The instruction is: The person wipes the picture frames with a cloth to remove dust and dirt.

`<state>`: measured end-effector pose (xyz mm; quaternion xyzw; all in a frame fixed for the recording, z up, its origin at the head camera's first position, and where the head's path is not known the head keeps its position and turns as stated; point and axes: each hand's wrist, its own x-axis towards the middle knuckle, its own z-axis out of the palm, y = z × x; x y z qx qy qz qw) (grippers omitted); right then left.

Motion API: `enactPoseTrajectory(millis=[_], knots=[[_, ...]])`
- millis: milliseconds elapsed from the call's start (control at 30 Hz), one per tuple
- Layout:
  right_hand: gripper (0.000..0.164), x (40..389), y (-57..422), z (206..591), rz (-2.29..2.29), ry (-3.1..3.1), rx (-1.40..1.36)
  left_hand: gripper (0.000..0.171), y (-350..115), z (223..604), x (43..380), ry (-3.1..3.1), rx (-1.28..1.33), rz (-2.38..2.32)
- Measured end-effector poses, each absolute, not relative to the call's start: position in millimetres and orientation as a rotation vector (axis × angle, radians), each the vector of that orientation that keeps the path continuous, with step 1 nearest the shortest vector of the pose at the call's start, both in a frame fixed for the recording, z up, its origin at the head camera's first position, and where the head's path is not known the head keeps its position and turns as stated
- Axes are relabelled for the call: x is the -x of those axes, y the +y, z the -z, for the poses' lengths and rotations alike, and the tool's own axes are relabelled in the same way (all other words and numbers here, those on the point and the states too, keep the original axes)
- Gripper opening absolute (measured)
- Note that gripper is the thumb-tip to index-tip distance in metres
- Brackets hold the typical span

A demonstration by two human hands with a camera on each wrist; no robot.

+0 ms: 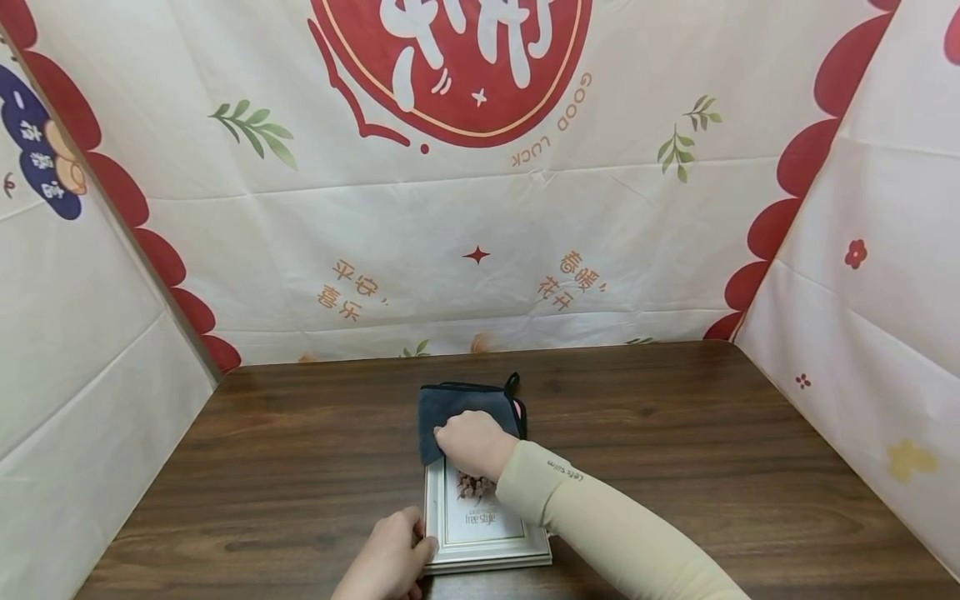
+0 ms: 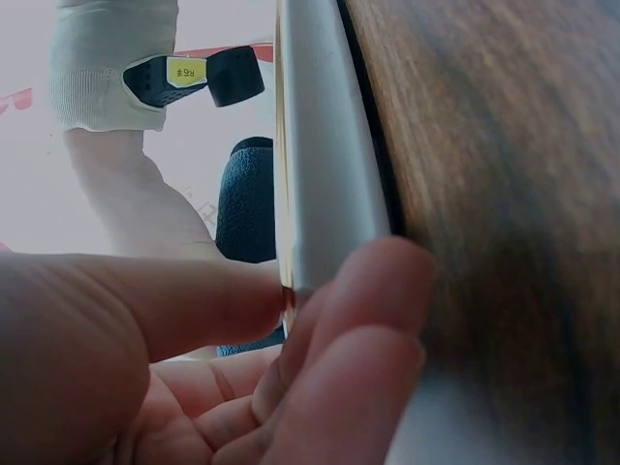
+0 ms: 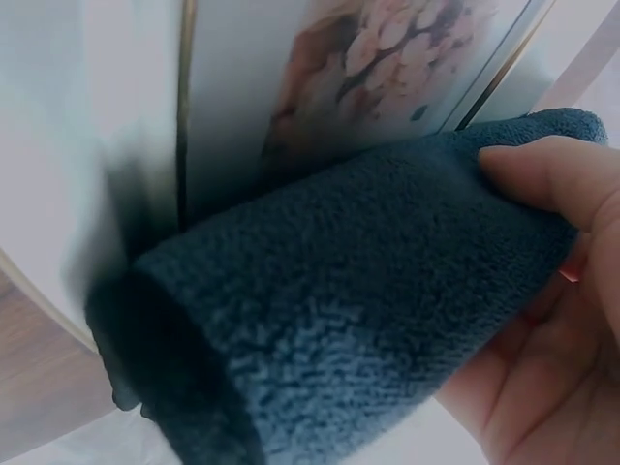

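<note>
A white picture frame with gold trim lies flat on the table, its print showing pink flowers and "free style" lettering. At its near left edge my left hand grips the rim; in the left wrist view the thumb is on the face and the fingers curl round the side. My right hand holds a folded dark blue cloth over the frame's far end. The right wrist view shows the thumb pressing into the fuzzy cloth, which covers part of the print.
The brown wooden table extends to both sides of the frame. A white printed cloth backdrop stands behind it, with similar cloth walls at left and right. A black loop sticks up from the cloth's far corner.
</note>
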<state>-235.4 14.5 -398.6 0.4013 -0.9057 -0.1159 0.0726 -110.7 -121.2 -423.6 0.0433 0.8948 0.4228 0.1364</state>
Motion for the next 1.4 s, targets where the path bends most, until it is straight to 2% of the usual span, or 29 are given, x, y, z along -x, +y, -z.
enactPoseTrajectory(millis=[300,1400], knots=[[0.010,230,16,397,0.312,-2.746,-1.212,0.015,-120,423,111,2.565,-0.093,-1.205],[0.017,214,20,396,0.203,-2.853,-1.248,0.014,-120,425,107,2.624,-0.159,-1.252]])
